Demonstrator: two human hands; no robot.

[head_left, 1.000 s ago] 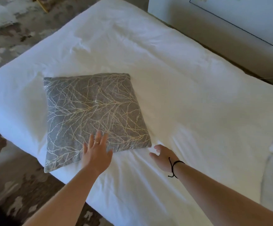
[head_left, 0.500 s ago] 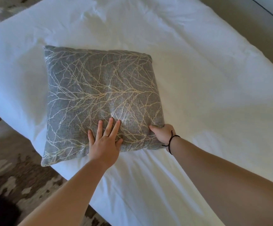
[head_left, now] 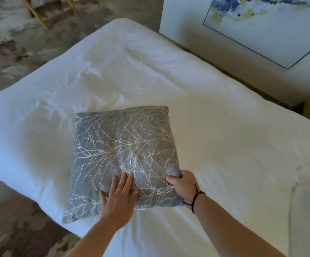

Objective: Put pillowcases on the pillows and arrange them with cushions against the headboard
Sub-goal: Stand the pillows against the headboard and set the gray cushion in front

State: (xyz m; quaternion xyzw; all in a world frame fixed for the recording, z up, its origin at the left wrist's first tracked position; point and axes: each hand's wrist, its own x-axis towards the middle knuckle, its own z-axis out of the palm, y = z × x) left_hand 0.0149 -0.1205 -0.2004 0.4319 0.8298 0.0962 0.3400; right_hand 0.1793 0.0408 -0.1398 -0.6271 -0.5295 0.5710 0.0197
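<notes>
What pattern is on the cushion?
The cushion is grey with pale, branch-like lines across it, seen in the head view.

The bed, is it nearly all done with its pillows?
Not yet. The white bed has a cover spread over it, a bit wrinkled. Only one grey cushion shows, lying flat. The left hand presses on it, and the right hand grips its corner. No pillows, pillowcases or headboard are in view, so standing everything up is left.

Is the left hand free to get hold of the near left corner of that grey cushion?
Probably yes. The left hand lies flat on the grey cushion, close to its near left corner, and only bare fabric lies between. The right hand grips the opposite corner.
</notes>
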